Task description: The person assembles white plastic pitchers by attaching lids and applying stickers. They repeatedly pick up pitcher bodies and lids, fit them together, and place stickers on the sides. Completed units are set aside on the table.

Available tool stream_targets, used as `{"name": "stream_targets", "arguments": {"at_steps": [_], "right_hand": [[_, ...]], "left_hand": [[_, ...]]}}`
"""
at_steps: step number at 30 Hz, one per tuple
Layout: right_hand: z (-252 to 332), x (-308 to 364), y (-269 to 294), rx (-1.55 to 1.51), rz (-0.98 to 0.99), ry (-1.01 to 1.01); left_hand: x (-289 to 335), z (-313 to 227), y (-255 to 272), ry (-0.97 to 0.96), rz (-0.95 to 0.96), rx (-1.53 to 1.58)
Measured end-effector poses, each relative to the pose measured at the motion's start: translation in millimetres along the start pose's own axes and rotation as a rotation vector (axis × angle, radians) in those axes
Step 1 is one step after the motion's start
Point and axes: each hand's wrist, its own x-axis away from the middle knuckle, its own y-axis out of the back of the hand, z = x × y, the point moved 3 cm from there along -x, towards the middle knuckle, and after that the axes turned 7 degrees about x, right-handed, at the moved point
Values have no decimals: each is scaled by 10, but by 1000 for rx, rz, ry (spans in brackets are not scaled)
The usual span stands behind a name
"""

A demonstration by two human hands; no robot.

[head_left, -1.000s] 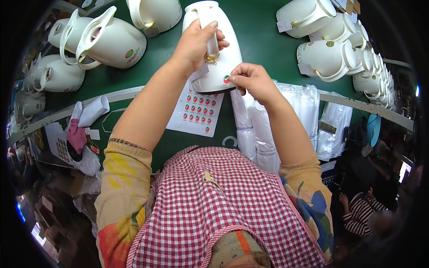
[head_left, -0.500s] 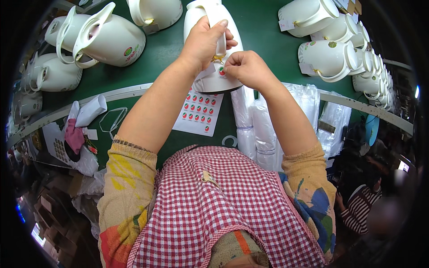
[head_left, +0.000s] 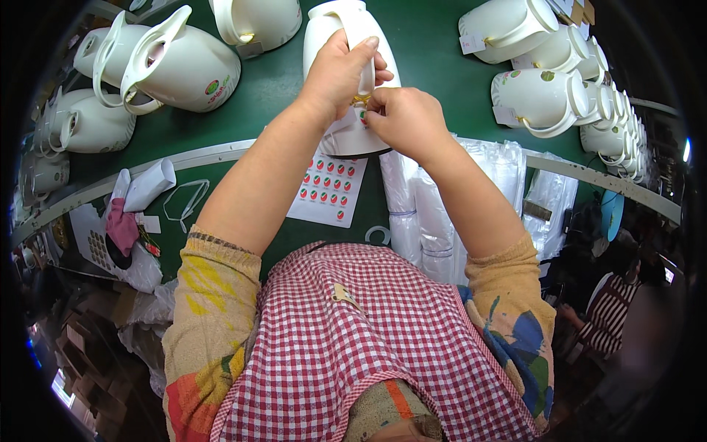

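Note:
A white thermos jug [head_left: 318, 37] stands at the green table's near edge, its handle toward me. My left hand [head_left: 340, 74] is wrapped round the handle. A gold tie [head_left: 361, 99] sits at the handle's lower end, with a white paper tag [head_left: 341, 122] hanging beside it. My right hand [head_left: 406, 121] is closed, its bent fingers against the jug's lower side next to the tie and a small red and green sticker. What those fingers pinch, if anything, is hidden. Partly under the jug lies a sticker sheet [head_left: 324, 209] with rows of red and green stickers.
More white jugs [head_left: 195, 66] stand at the left, and others [head_left: 508, 33] line the right side. Bundles of clear plastic bags [head_left: 434, 221] lie right of the sheet. A metal strip [head_left: 213, 153] crosses the table. Another person in a striped top [head_left: 611, 309] is at the right.
My right hand has shifted slightly up, its fingers now curled closer to the gold tie and covering part of the sticker. The left hand keeps its hold. The person at right has moved.

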Motion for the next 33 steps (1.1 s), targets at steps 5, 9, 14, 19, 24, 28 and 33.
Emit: {"name": "stream_targets", "arguments": {"at_steps": [5,9,14,19,24,28,33], "right_hand": [[-12,41,-44,18,-48,-43],[-101,59,-79,-63,-65,-180],[-260,202,-333,-64,-348,-93],[-643,562,-542,-439,-268,-86],[-1081,1060,-741,-1072,-195,-268],[-1243,1351,-760,-1073,-210,-273],[-1475,1581,-655,-1045,-256,-338]], "left_hand": [[-7,16,7,-16,9,4],[18,9,-10,-4,-1,4],[33,-15,-19,18,1,-5],[33,-172,-92,79,88,-201],[-297,114,-584,-65,437,-467],[-432,483,-1031,-502,525,-888],[-392,1220,-1315,-723,696,-842]]}}
